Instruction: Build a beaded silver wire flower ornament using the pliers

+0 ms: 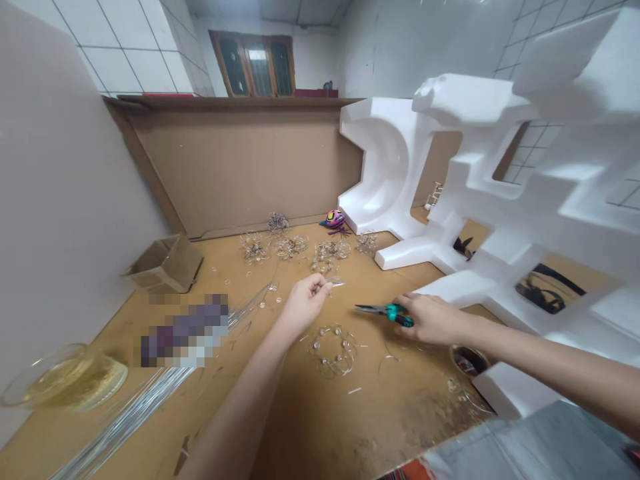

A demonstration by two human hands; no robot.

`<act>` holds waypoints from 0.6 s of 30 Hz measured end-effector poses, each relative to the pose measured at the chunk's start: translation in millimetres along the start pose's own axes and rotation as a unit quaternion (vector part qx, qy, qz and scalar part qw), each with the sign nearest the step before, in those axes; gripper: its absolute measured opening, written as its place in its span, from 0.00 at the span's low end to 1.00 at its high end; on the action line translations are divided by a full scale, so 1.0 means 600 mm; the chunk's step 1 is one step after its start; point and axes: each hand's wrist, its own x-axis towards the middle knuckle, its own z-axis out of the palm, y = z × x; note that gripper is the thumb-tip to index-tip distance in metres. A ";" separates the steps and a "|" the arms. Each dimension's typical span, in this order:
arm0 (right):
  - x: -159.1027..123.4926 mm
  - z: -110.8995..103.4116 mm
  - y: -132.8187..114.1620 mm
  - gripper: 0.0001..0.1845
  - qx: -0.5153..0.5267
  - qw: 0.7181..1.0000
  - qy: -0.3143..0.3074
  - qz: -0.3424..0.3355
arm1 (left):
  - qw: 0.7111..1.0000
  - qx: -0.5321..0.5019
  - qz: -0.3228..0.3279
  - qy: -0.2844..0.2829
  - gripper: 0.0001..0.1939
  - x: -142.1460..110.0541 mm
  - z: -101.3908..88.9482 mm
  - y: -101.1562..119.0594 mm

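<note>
My right hand is wrapped round the teal and black handles of needle-nose pliers, whose metal jaws point left. Left of their tips, my left hand is closed in a pinch above the board. What its fingertips hold is too small to make out. A thin silvery piece shows just beyond them. Below and between the hands lies a wire ring with clear beads, touched by neither hand. Farther back sit several tangled wire-and-bead pieces, among them one wire cluster and another wire cluster.
A bundle of straight wires runs along the left, near a glass of yellowish liquid. A small cardboard box stands behind. White foam packing rises at the right, near a round container. A colourful object sits at the back.
</note>
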 end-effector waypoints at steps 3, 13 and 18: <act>0.019 0.048 -0.007 0.20 -0.039 0.999 0.029 0.016 | 1.000 0.009 0.001 -0.015 0.13 -0.004 0.002 0.001; 0.037 0.107 -0.032 0.23 -0.052 0.995 0.087 0.002 | 0.996 0.038 -0.034 -0.077 0.14 -0.042 -0.001 -0.024; 0.040 0.111 -0.021 0.24 -0.018 0.993 0.117 -0.024 | 0.992 0.054 -0.033 -0.107 0.14 -0.065 0.014 -0.040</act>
